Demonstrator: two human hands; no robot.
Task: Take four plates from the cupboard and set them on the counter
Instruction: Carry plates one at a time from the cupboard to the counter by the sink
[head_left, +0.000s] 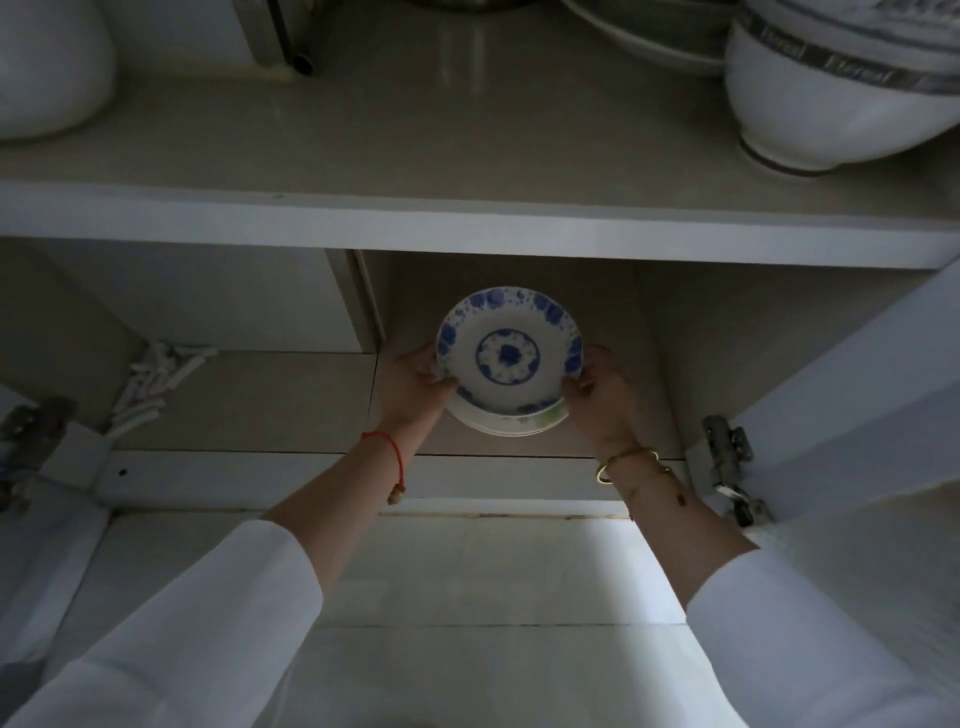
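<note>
Plates first: we've got our left hand (415, 376) and right hand (602, 387) clamped on opposite rims of the small stack of round white blue-flowered china plates (509, 358), inside the pale cupboard (519, 223), so nothing slips.

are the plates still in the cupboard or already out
Still in the cupboard. The plates sit in a stack below the counter, gripped at both sides by the left hand and right hand.

Small stack of round plates (506, 415) inside the dim open cupboard (519, 228), under the desk. Topmost plate (509, 353) white with blue floral rim and blue centre medallion, face up, slightly tilted.
</note>
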